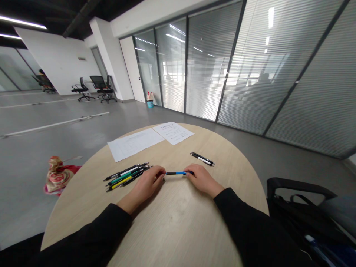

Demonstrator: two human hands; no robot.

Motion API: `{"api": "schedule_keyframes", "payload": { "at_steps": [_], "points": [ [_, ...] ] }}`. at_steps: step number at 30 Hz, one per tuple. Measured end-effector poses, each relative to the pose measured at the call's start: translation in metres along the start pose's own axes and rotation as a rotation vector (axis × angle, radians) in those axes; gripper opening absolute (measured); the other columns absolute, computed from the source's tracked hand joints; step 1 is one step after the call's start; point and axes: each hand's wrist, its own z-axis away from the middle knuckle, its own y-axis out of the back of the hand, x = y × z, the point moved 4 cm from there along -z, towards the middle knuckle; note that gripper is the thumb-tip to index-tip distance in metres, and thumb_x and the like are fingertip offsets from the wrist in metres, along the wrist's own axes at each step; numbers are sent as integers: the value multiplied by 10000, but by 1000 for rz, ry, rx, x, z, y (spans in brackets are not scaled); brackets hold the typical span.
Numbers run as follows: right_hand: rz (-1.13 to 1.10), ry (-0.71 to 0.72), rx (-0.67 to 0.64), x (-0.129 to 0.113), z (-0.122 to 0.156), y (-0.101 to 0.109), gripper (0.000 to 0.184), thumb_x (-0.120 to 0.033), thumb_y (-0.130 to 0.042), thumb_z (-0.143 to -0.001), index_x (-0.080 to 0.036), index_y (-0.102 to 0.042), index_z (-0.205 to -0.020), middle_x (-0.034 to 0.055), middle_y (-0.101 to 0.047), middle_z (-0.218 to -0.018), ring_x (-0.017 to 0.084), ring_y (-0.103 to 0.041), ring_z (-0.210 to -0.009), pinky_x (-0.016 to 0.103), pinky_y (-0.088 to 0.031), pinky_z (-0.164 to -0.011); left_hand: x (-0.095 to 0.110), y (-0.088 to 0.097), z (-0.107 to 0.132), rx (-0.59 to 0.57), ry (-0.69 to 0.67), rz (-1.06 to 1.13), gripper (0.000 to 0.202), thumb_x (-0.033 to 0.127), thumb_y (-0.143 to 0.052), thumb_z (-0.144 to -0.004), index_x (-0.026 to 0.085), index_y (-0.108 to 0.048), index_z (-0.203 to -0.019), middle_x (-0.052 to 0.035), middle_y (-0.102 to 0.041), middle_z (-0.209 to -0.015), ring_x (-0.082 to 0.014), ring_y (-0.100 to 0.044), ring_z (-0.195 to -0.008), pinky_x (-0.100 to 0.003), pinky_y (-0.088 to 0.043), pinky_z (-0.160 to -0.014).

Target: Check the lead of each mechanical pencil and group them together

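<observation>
Blue pen: the blue pen point(175, 173) sits level, low over the desk point(178, 222) near its middle, spanning between your hands.
Left hand: your left hand point(147, 183) has its fingers curled shut on the pen's left end.
Right hand: your right hand point(203, 180) pinches the right end.
Nearby: a row of pens point(126, 176) lies just beside your left hand; two pens point(202, 158) lie beyond your right.
Grip advice: in my judgement, hold both ends evenly and the barrel level, clear of the row.

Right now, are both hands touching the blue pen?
Touching. The head view shows the left hand and right hand each gripping an end of the blue pen.
</observation>
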Motion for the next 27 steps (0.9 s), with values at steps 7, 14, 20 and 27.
{"api": "schedule_keyframes", "payload": {
  "at_steps": [7, 14, 20, 27],
  "points": [
    [-11, -12, -2, -2, 0, 1, 160, -112, -597, -914, -168, -739, -961, 78, -729, -977, 202, -645, -946, 319, -463, -895, 5, 2, 0, 10, 32, 0, 153, 309, -489, -943, 195, -578, -992, -48, -660, -896, -212, -616, -805, -347, -490, -743],
    [-18, -23, 17, 3, 0, 0, 171, -100, -591, -903, -174, -734, -960, 72, -728, -978, 200, -643, -937, 320, -466, -885, 0, 4, -1, 57, 71, -42, 192, 340, -452, -959, 192, -574, -944, -56, -645, -872, -219, -599, -786, -362, -475, -743],
    [-22, -19, 1, 0, 0, -2, 160, -118, -592, -918, -175, -735, -957, 72, -728, -964, 199, -646, -933, 314, -464, -880, 4, 5, -2, 20, 29, -54, 226, 325, -427, -974, 188, -588, -892, -59, -642, -867, -220, -590, -793, -357, -465, -746],
    [-13, -13, -2, -2, 0, 0, 159, -116, -597, -920, -177, -739, -958, 70, -730, -963, 197, -647, -931, 310, -460, -878, 10, 5, -2, -10, -12, -39, 238, 319, -425, -983, 188, -594, -879, -56, -645, -867, -214, -594, -786, -351, -474, -750]
  ]
}}
